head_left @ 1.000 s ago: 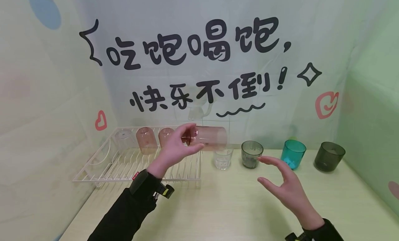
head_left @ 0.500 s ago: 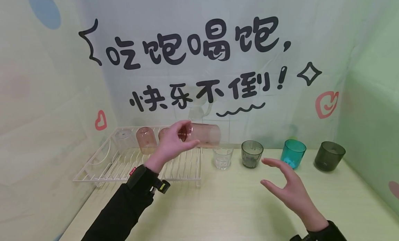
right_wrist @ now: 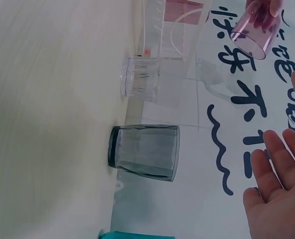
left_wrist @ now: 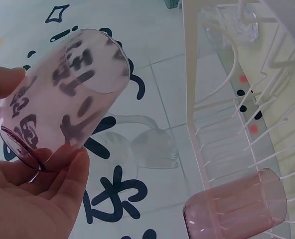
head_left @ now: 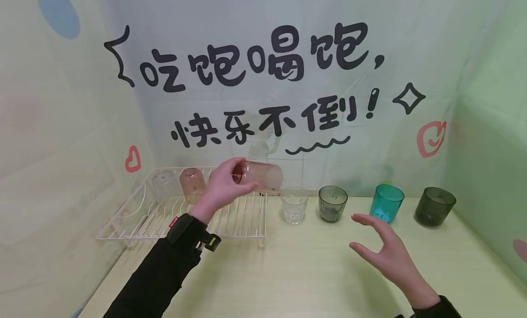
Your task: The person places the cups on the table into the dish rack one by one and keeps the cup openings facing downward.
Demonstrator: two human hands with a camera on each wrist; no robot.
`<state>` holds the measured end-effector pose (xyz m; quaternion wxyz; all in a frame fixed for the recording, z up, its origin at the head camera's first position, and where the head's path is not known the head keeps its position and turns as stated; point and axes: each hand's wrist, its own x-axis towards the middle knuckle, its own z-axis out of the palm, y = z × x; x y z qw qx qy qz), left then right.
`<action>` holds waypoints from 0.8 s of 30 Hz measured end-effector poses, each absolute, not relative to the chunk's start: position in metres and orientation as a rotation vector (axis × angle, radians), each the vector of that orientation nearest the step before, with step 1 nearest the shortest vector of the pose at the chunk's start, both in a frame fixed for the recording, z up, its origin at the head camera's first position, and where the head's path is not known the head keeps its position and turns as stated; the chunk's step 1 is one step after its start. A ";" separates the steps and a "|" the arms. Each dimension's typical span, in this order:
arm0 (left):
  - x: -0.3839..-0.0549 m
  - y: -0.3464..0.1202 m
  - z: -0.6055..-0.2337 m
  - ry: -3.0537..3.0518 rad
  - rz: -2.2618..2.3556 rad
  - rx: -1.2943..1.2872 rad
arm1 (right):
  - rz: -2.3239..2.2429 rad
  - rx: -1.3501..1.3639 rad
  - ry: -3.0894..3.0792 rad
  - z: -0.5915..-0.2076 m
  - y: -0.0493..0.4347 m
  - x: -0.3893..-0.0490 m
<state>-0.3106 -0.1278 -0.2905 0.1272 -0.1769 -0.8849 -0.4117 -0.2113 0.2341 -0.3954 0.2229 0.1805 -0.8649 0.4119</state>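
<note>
My left hand [head_left: 224,187] grips a pink drinking glass [head_left: 263,175] near one end, thumb below and fingers above. The glass lies nearly level in the air over the right end of a white wire dish rack [left_wrist: 191,74], its far end pointing right. In the left wrist view another pink glass [left_wrist: 237,204] rests on the rack wires below. My right hand [head_left: 384,256] hovers over the table at the right, thumb and fingers spread apart with nothing between them. Nearest to it are a teal glass [head_left: 387,206] and a ribbed grey glass [head_left: 332,206].
On the rack's left part stand a clear glass [head_left: 164,183] and a pink glass [head_left: 192,185], bottoms up. Along the back of the table [head_left: 288,277] are a clear glass [head_left: 294,212] beside the rack and a dark grey glass [head_left: 434,208] near the right wall.
My left hand has carried the pink glass leftward, further over the rack, where it now covers a pink glass behind it. My right hand has drifted slightly right and down.
</note>
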 end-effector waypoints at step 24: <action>-0.344 -0.140 -0.302 -2.672 -1.004 -0.373 | 1.040 0.409 -2.433 -0.408 0.255 -0.211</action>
